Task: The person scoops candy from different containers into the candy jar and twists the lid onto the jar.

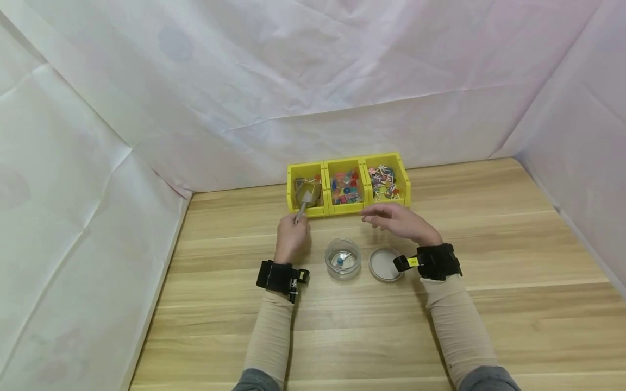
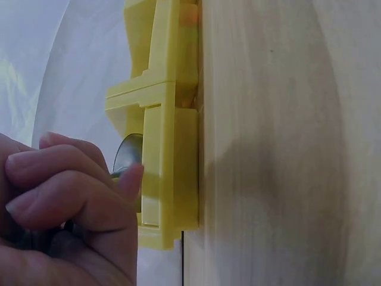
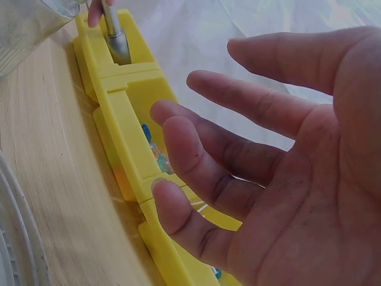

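Observation:
My left hand (image 1: 292, 237) grips the handle of a metal scoop (image 1: 306, 199), fingers curled round it. The scoop's head dips into the left compartment of a yellow three-part bin (image 1: 325, 210); in the left wrist view the fingers hide most of the scoop (image 2: 129, 152). Relaxed and holding nothing, my right hand (image 1: 402, 221) hovers by the front of the bin's right side. Small colourful beads (image 1: 346, 186) fill the middle compartment, and tiny lollipop-like pieces (image 1: 383, 182) lie in the right one. A clear round jar (image 1: 343, 273) between the hands contains a blue-headed stick piece (image 1: 340, 260).
A round lid (image 1: 383, 265) lies just right of the jar, partly under the right wrist strap (image 1: 408, 263). White cloth walls (image 1: 313, 125) stand behind the bin and on both sides. Everything rests on a wooden table (image 1: 220, 304).

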Demonstrator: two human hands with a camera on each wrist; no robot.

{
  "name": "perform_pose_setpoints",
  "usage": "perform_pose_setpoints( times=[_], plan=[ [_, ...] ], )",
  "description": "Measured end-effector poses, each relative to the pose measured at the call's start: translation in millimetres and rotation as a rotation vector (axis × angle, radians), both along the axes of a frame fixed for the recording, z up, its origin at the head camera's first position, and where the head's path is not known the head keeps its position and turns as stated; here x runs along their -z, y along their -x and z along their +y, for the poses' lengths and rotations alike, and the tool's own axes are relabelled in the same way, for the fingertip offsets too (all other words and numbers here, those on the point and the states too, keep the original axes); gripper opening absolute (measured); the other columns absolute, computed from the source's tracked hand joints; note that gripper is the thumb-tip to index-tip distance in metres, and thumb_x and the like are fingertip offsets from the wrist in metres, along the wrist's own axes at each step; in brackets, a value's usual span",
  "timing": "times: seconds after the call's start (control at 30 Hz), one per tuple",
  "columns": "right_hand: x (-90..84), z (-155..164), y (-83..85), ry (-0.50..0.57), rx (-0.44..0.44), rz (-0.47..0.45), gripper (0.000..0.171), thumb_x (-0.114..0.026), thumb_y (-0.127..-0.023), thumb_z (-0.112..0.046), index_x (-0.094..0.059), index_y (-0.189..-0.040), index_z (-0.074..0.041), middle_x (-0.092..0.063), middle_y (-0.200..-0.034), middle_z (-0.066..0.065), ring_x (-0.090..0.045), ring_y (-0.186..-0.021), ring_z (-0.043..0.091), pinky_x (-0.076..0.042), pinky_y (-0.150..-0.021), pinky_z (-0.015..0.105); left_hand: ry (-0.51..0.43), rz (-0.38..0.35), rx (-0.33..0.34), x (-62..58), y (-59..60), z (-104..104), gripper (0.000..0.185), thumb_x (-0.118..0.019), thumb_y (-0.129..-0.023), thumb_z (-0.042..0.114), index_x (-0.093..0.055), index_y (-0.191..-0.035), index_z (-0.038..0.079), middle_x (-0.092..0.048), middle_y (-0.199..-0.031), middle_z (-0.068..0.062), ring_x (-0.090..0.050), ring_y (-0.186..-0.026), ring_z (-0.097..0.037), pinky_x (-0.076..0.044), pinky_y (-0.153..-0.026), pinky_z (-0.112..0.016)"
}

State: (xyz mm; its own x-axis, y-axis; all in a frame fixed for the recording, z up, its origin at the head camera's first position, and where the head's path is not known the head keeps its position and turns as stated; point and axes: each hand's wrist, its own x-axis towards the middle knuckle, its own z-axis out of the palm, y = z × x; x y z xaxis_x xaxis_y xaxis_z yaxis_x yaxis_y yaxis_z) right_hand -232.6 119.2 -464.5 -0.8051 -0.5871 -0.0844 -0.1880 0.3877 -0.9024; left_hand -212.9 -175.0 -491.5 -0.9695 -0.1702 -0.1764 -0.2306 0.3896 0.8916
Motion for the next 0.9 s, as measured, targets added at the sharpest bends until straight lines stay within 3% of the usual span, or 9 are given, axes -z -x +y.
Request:
perform_pose_setpoints(
  times=[0.2,0.73,0.9],
  plan=[
    [-2.4,-1,-2.0,0.015,-0.009,-0.006,0.039,-0.051,-0.105,-0.025,-0.057,-0.137,-0.003,-0.061,-0.13,0.022,-0.055,-0.12,0.041,-0.047,-0.096,0.056,0.015,-0.035,-0.034,-6.8,-2.4,-3,0.034,-0.05,-0.103,0.032,-0.054,-0.077,0.009,-0.04,-0.064,0.002,-0.035,-0.051,-0.013,-0.03,-0.045,-0.026],
    [-2.0,-2,-1.2,0.016,-0.01,-0.021,0.039,-0.05,-0.105,-0.024,-0.057,-0.137,-0.003,-0.061,-0.132,0.021,-0.056,-0.119,0.041,-0.046,-0.097,0.056,0.129,0.127,-0.055,-17.5,0.7,-13,0.043,-0.055,-0.1,0.024,-0.037,-0.063,0.015,-0.029,-0.055,0.005,-0.03,-0.045,-0.012,-0.024,-0.042,-0.025],
    [0.1,-2,-1.3,0.018,-0.013,-0.024,0.038,-0.05,-0.105,-0.024,-0.057,-0.137,-0.005,-0.06,-0.132,0.021,-0.056,-0.12,0.04,-0.046,-0.098,0.055,0.186,0.142,-0.042,-20.8,3.7,-14,0.045,-0.056,-0.099,0.021,-0.035,-0.06,0.014,-0.027,-0.054,0.006,-0.029,-0.044,-0.012,-0.024,-0.043,-0.025]
  ],
)
